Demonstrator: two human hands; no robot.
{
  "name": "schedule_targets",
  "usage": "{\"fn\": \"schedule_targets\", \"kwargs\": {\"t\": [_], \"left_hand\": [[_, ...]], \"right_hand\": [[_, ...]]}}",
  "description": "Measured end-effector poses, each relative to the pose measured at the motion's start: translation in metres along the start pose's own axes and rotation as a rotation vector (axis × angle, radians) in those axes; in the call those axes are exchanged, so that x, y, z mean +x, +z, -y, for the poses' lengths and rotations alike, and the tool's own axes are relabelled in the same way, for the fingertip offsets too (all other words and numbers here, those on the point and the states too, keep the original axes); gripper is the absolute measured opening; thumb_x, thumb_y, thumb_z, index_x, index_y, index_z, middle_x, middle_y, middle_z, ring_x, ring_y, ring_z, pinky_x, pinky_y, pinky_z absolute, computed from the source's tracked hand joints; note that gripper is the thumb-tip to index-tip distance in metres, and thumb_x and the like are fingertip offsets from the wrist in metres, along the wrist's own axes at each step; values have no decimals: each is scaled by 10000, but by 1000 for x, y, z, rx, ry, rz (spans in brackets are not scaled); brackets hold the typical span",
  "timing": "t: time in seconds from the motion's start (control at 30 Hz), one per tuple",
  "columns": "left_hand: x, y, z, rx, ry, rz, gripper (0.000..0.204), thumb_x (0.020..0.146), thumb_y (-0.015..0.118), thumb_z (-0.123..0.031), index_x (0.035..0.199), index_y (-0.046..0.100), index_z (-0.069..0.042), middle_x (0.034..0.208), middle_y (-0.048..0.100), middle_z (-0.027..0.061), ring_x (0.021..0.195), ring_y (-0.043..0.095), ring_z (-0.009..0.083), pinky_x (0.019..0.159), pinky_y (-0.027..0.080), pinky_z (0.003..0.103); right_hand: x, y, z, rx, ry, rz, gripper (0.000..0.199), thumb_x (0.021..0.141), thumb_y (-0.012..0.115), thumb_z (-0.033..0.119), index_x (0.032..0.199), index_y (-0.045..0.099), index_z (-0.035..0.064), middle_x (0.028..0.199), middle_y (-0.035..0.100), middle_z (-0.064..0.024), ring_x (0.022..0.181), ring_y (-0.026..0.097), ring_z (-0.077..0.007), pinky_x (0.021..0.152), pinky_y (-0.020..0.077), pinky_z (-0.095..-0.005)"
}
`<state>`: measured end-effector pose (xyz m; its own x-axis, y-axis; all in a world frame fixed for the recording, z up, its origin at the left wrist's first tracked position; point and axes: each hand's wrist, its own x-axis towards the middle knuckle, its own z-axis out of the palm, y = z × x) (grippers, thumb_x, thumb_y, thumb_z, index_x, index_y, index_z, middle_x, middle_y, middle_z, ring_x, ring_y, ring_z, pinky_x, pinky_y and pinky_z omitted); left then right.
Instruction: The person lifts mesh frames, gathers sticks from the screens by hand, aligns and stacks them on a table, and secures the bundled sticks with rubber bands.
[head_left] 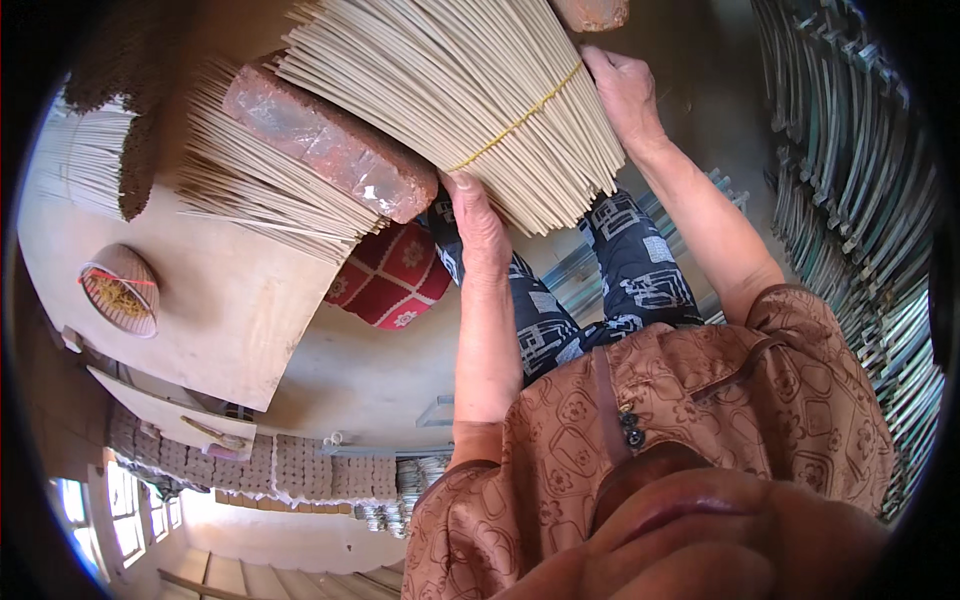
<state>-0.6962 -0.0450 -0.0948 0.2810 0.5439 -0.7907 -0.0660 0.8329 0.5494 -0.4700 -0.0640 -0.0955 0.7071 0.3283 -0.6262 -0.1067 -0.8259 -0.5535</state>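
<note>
A thick bundle of thin pale sticks (470,90) lies fanned out before me, with a yellow band (520,125) across it. My left hand (483,228) grips its left lower edge, thumb on top near the band's end. At the right edge, by the other end of the band, my right hand (627,95) is closed on the bundle; its fingertips are partly hidden. Left of the bundle, a reddish brick (330,140) rests on a second pile of loose sticks (260,195). Part of another brick (592,12) shows at the top edge, beyond my right hand.
On the pale table (240,310) to the left stands a small basket (122,290) of yellow bands. More sticks (85,155) lie at the far left. A red patterned cushion (395,275) sits below the table edge. Long stacked greyish strips (850,170) line the right side.
</note>
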Motion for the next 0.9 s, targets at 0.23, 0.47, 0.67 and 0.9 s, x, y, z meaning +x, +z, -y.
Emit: {"fn": "schedule_targets", "kwargs": {"t": [0.23, 0.47, 0.67, 0.9], "left_hand": [[-6, 22, -14, 2, 35, 3, 921, 898, 478, -683, 1478, 278, 5, 1500, 361, 130, 1369, 352, 247, 1141, 263, 371], [2, 30, -27, -58, 44, 26, 864, 927, 468, -643, 1463, 304, 15, 1478, 394, 124, 1352, 378, 243, 1130, 288, 370], [10, 27, -16, -81, 68, -54, 809, 946, 444, -628, 1448, 336, -3, 1449, 434, 107, 1313, 427, 238, 1110, 331, 367], [-8, 56, -39, 40, 229, 79, 962, 860, 433, -764, 1392, 322, 30, 1323, 471, 165, 1248, 436, 246, 1080, 316, 365]], "right_hand": [[-1, -6, 5, -171, -111, -82, 397, 883, 567, 375, 866, 688, -3, 750, 648, -219, 711, 659, -321, 715, 490, -396], [19, -11, -8, 163, -145, 348, 467, 997, 403, 354, 1191, 602, -21, 1161, 666, -165, 1089, 605, -239, 948, 426, -364], [13, 17, 0, 658, 184, 558, 609, 1030, 333, 451, 1423, 426, -5, 1385, 514, -115, 1253, 476, -190, 1081, 341, -315], [-9, -15, 18, 631, 53, 638, 741, 997, 343, 594, 1451, 376, 9, 1413, 467, -88, 1271, 448, -175, 1089, 344, -317]]}}
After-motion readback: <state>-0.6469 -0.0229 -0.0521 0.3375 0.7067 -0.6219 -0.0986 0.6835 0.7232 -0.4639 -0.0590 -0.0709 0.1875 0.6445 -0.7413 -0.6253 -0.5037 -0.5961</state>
